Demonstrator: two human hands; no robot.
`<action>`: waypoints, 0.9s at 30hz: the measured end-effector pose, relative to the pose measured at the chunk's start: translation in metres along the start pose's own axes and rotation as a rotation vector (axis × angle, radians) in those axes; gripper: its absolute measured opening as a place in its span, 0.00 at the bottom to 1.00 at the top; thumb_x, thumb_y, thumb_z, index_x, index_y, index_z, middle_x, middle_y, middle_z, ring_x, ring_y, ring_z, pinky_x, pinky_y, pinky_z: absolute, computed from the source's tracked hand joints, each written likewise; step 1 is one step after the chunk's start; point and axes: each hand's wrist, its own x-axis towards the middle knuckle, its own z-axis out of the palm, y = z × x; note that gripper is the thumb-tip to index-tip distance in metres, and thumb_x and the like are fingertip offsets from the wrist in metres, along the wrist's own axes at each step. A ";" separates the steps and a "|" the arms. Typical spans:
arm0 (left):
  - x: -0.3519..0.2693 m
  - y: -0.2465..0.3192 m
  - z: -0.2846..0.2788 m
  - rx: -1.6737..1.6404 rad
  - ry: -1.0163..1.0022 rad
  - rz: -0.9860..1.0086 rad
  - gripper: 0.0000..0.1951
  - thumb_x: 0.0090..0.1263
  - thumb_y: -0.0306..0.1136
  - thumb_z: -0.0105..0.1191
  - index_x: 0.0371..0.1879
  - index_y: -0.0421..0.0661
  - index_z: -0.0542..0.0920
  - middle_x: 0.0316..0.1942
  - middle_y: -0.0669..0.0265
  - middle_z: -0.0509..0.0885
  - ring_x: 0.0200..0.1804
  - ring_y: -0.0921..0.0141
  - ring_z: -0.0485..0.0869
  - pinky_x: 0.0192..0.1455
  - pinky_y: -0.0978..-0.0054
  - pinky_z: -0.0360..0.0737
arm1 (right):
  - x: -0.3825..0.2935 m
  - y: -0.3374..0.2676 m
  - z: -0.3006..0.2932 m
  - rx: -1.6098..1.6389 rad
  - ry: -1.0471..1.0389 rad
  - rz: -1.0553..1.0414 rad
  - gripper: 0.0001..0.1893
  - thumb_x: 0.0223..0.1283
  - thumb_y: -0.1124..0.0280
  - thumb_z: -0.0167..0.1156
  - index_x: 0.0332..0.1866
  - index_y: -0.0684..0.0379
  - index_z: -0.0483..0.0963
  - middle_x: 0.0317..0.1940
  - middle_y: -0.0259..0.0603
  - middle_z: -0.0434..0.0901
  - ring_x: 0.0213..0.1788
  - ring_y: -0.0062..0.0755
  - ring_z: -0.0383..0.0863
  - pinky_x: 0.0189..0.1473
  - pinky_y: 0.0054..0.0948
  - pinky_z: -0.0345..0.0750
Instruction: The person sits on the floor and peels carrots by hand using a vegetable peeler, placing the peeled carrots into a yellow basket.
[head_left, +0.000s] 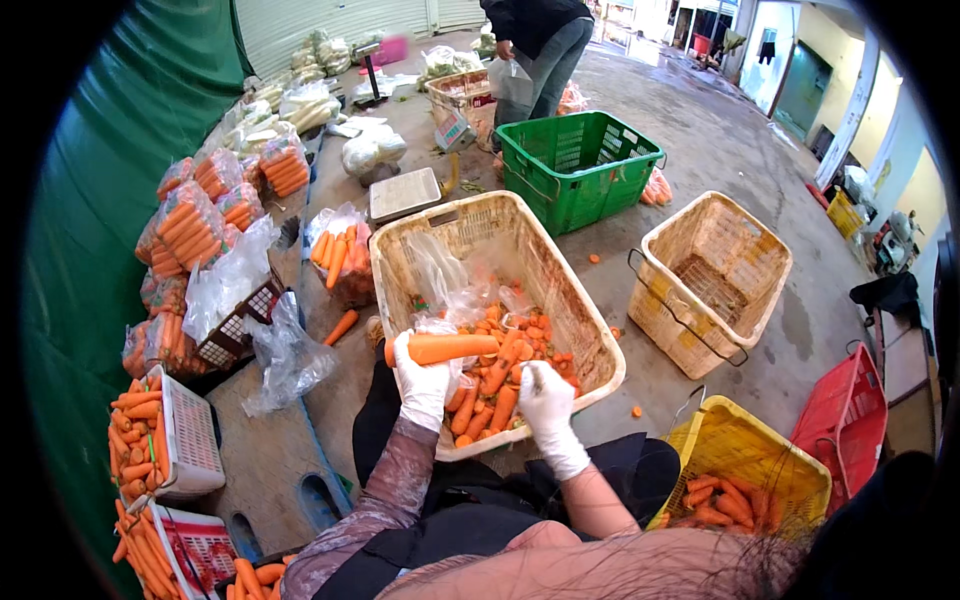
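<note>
My left hand (422, 379), in a white glove, grips a large orange carrot (442, 348) that lies sideways over the near part of a dirty cream plastic crate (581, 300). To its right, my right hand (546, 409), gloved in white too, is curled over the crate's near edge; whether it holds something small cannot be told. Inside the crate lie carrot pieces and cut ends (495, 375), with crumpled clear plastic bags (442, 277) on the far left part. A clear bag of carrots (343, 255) stands just left of the crate, and a loose carrot (342, 328) lies on the floor.
Beyond stand a green crate (570, 180), a platform scale (405, 193) and a bending person (544, 52). At right are a cream crate (712, 277), a yellow crate (772, 442) with carrots and a red crate (844, 420). Bagged carrots (187, 225) and white crates (191, 442) line the left.
</note>
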 end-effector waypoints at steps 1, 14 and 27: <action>-0.004 -0.001 0.003 0.024 0.027 0.049 0.12 0.62 0.37 0.60 0.36 0.44 0.74 0.33 0.66 0.77 0.40 0.66 0.78 0.56 0.64 0.75 | -0.006 -0.008 0.006 0.026 0.030 0.016 0.05 0.55 0.75 0.60 0.37 0.56 0.79 0.28 0.46 0.82 0.30 0.47 0.83 0.33 0.35 0.80; -0.018 -0.002 0.020 0.010 -0.430 -0.074 0.19 0.52 0.38 0.61 0.42 0.46 0.72 0.36 0.67 0.76 0.42 0.68 0.76 0.61 0.64 0.71 | 0.011 0.000 0.041 0.821 -0.499 0.684 0.15 0.62 0.58 0.58 0.36 0.61 0.78 0.22 0.36 0.79 0.17 0.24 0.70 0.22 0.25 0.69; -0.049 -0.144 0.018 0.792 -0.936 -0.875 0.33 0.64 0.43 0.62 0.64 0.39 0.68 0.56 0.57 0.78 0.55 0.66 0.79 0.58 0.68 0.76 | -0.060 0.004 -0.392 0.345 -0.094 0.488 0.21 0.50 0.65 0.68 0.49 0.66 0.79 0.38 0.40 0.83 0.41 0.26 0.82 0.47 0.26 0.77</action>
